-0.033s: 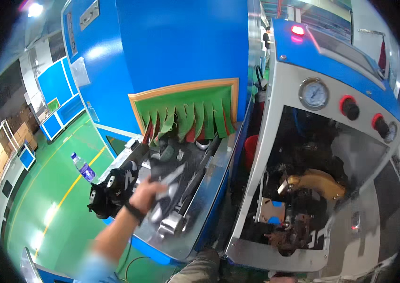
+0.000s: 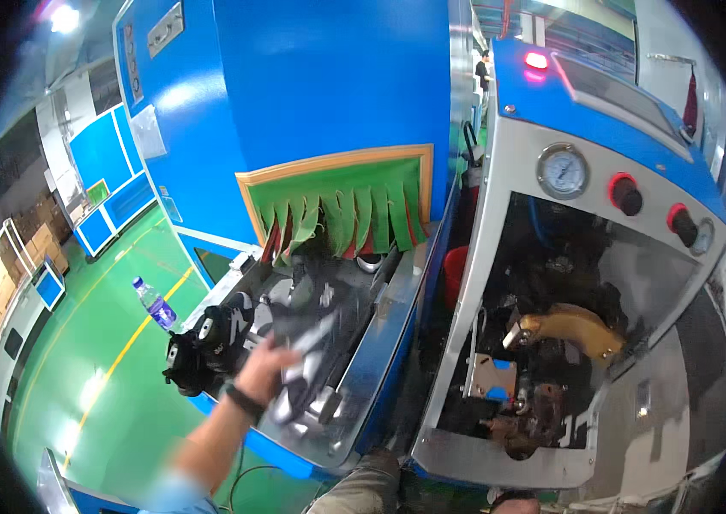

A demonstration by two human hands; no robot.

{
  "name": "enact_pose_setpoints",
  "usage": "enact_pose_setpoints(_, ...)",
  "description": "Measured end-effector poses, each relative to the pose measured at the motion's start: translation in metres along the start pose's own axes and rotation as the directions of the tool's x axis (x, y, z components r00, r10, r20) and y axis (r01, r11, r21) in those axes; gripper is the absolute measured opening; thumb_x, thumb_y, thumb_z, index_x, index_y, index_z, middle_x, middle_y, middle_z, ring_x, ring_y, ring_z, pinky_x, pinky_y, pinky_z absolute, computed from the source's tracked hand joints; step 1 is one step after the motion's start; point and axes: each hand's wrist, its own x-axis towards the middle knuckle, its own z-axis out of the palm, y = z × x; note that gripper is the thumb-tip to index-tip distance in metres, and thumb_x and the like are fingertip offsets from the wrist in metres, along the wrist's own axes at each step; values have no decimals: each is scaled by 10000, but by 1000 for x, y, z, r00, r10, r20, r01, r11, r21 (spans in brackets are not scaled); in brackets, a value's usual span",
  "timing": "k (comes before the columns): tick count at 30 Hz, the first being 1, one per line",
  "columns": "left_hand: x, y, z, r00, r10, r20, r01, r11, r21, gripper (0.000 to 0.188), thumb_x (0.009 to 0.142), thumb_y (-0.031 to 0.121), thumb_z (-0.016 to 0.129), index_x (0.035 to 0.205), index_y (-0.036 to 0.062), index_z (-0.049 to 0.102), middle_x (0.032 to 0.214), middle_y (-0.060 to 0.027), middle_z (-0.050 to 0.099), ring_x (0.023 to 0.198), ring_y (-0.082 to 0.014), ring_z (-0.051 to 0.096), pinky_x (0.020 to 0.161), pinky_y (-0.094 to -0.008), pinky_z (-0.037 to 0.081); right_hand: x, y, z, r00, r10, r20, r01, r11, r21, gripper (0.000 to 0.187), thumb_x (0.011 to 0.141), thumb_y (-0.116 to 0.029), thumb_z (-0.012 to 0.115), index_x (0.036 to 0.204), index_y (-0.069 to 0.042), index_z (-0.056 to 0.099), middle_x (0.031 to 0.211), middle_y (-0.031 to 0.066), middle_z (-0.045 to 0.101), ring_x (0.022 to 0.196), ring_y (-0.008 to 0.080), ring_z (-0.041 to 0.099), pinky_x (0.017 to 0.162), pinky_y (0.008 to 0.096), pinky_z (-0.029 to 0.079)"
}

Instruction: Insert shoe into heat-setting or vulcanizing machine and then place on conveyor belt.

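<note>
My left hand (image 2: 265, 373), with a dark band at the wrist, reaches over the machine's belt. Its fingers look closed on a grey, black and white shoe upper (image 2: 296, 396), smeared by motion. More grey and white shoe parts (image 2: 262, 315) lie close by on the dark belt. Black shoe-like pieces with white marks (image 2: 214, 329) stand at the belt's left edge. A metal block (image 2: 326, 401) at the belt's near end is partly covered by the upper. My right hand cannot be made out; a small skin-toned patch at the lower edge is unclear.
Green and red fabric strips (image 2: 342, 214) hang in the blue machine's wood-framed opening. A water bottle (image 2: 154, 303) stands left of the belt. At right is a machine with a gauge (image 2: 563, 170), red-ringed knobs and a curved brass-coloured part (image 2: 573, 330).
My left hand has moved slightly down. The blurred shoe upper has shifted and now hides more of the metal block at the belt's near end.
</note>
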Motion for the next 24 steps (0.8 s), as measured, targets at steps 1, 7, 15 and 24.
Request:
enact_pose_setpoints(1, -42, 1, 14, 997, -70, 29, 72, 994, -83, 630, 727, 114, 767, 1288, -21, 515, 1091, -118, 667, 910, -222, 674, 803, -348, 563, 12, -30, -25, 977, 17, 212, -83, 949, 303, 638, 946, -271, 649, 1487, -57, 387, 1506, 230, 376, 1260, 450, 485, 988, 577, 434)
enact_pose_setpoints(7, -190, -58, 92, 733, -209, 648, -152, 877, 455, 703, 723, 402, 860, 1223, -12, 590, 1189, -92, 652, 1032, -200, 612, 913, -353, 483, -17, -71, -11, 954, -234, 189, -205, -44, 978, 527, 964, -231, 617, 1434, -63, 448, 1421, 193, 466, 1261, 302, 478, 977, 453, 446)
enact_pose_setpoints(15, -269, -129, 169, 857, -426, 290, 275, 854, 441, 628, 843, 533, 699, 1090, -35, 598, 1040, -192, 671, 915, -309, 655, 788, -387, 495, -25, -75, -89, 968, -38, 249, -230, 273, 934, 940, 785, -304, 792, 1476, 20, 243, 1402, 198, 400, 1236, 323, 450, 1052, 434, 365)
enact_pose_setpoints(24, -250, -91, 176, 586, -16, 811, -447, 828, 339, 295, 922, 271, 556, 1047, 10, 614, 986, -273, 643, 910, -410, 646, 765, -464, 526, 6, -19, -87, 838, -32, 545, -506, -419, 754, 1011, 700, -192, 732, 1576, -187, 226, 1502, 246, 396, 1376, 357, 426, 1196, 448, 258)
